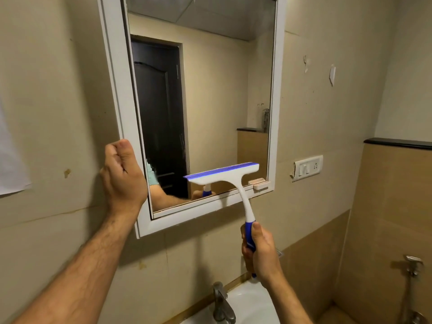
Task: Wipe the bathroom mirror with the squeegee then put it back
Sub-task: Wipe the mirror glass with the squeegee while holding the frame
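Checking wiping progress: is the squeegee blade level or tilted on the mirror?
Tilted: the squeegee blade's right end sits higher than its left, low on the mirror, with the right hand gripping its handle.

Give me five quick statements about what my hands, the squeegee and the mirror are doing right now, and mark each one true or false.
1. The right hand grips the squeegee by its blue handle. True.
2. The squeegee blade sits near the top of the mirror. False: it is at the lower part of the glass, just above the bottom frame.
3. The left hand rests against the mirror's left frame edge. True.
4. The left hand holds a cloth. False: its fingers are curled and nothing shows in them.
5. A tap stands below the mirror, with a sink beside it. True.
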A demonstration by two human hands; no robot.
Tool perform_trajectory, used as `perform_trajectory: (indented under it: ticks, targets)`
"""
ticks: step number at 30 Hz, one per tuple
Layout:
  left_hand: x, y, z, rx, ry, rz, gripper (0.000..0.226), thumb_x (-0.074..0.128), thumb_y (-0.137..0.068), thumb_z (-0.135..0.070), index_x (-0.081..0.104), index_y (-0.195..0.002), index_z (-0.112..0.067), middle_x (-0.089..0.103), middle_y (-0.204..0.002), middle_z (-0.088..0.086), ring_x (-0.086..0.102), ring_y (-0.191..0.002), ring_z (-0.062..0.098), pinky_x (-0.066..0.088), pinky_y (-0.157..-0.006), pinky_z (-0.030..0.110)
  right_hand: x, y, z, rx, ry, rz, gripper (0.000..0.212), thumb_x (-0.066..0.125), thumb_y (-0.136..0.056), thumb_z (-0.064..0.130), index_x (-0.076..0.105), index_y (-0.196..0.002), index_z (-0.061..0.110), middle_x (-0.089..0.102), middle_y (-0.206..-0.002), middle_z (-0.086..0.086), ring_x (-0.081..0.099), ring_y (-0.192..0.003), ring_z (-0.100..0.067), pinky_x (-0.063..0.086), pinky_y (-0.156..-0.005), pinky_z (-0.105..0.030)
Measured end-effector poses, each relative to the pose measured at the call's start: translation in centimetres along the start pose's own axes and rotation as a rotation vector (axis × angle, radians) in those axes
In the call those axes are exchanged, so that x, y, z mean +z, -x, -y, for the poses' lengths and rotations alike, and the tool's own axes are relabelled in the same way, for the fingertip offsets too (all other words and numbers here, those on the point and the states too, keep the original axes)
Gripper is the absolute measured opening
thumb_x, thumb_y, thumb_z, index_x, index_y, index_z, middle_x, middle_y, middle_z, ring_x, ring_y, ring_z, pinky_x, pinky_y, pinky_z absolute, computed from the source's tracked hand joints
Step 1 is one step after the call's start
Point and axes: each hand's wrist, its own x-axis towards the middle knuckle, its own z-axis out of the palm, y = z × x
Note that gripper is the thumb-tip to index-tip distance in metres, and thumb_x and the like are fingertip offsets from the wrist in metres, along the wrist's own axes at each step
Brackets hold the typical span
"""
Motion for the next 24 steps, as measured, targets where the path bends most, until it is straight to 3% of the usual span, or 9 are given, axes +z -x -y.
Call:
perform_trajectory:
  ticks: [2,5,9,11,16,18,20,24]
  targets:
    - [0.0,0.0,0.0,0.012,0.000,0.005,0.027,0.029,-0.103,-0.029,0.043,-0.087,-0.011,0.040,-0.061,-0.009,0.046,-0.057,-0.014,0.032,-0.050,0.007,0.0,-0.4,1.2,-0.018,-0.011,0.001,0.058,0.035,-0.084,0.066,0.051,-0.083,0.010,0.043,-0.050,0.002,0.034,-0.038,-0.010,0.033,-0.041,-0.021]
    - [0.0,-0.1,0.3,0.008,0.006,0.000,0.032,0.030,-0.102,-0.029,0.047,-0.089,-0.005,0.040,-0.062,-0.012,0.039,-0.058,0.003,0.024,-0.051,0.021,0.7,-2.7,4.6,-0.060,0.003,-0.047,0.071,0.032,-0.076,0.074,0.051,-0.094,0.008,0.046,-0.056,0.000,0.040,-0.036,-0.005,0.037,-0.039,-0.019]
    - [-0.1,-0.2,0.4,0.013,0.005,0.021,0.030,0.032,-0.102,-0.029,0.048,-0.091,-0.007,0.039,-0.062,-0.015,0.043,-0.053,-0.007,0.020,-0.050,0.024,2.2,-5.0,7.1,-0.074,0.014,-0.083,0.073,0.030,-0.071,0.075,0.052,-0.095,0.009,0.046,-0.056,0.000,0.041,-0.037,-0.006,0.036,-0.041,-0.020]
    - [-0.2,-0.3,0.4,0.022,0.026,0.035,0.025,0.032,-0.102,-0.030,0.047,-0.092,-0.012,0.041,-0.062,-0.016,0.045,-0.054,-0.014,0.024,-0.047,0.021,2.6,-4.8,6.3,-0.046,-0.017,-0.088,0.074,0.031,-0.070,0.076,0.050,-0.094,0.008,0.045,-0.054,0.001,0.040,-0.036,-0.006,0.036,-0.041,-0.019]
    - [-0.1,-0.7,1.4,0.029,0.107,0.042,0.027,0.033,-0.099,-0.038,0.046,-0.090,-0.016,0.045,-0.061,-0.015,0.047,-0.053,-0.005,0.025,-0.052,0.021,1.8,-2.1,1.2,0.014,-0.046,-0.111,0.066,0.033,-0.071,0.075,0.052,-0.079,0.012,0.044,-0.053,-0.001,0.036,-0.039,-0.011,0.033,-0.042,-0.021]
    - [-0.1,-0.7,1.7,0.026,0.121,0.032,0.031,0.034,-0.099,-0.039,0.048,-0.092,-0.013,0.044,-0.060,-0.015,0.042,-0.054,0.005,0.025,-0.054,0.022,1.2,-0.8,-1.0,0.011,-0.027,-0.124,0.079,0.038,-0.062,0.088,0.053,-0.077,0.012,0.045,-0.053,-0.002,0.036,-0.039,-0.012,0.034,-0.042,-0.021]
    - [0.0,-0.8,1.7,0.030,0.126,0.025,0.033,0.034,-0.099,-0.038,0.049,-0.092,-0.010,0.044,-0.060,-0.015,0.040,-0.058,0.006,0.024,-0.055,0.022,0.8,0.0,-2.2,0.014,0.002,-0.146,0.085,0.040,-0.056,0.092,0.054,-0.077,0.011,0.046,-0.052,-0.002,0.037,-0.038,-0.012,0.035,-0.041,-0.020]
    - [0.2,-1.0,2.1,0.033,0.133,0.019,0.034,0.034,-0.099,-0.040,0.050,-0.092,-0.011,0.044,-0.059,-0.010,0.039,-0.057,0.009,0.024,-0.056,0.025,1.1,-0.6,0.2,-0.013,0.033,-0.125,0.064,0.031,-0.075,0.073,0.052,-0.076,0.012,0.042,-0.053,-0.001,0.035,-0.037,-0.009,0.033,-0.040,-0.020]
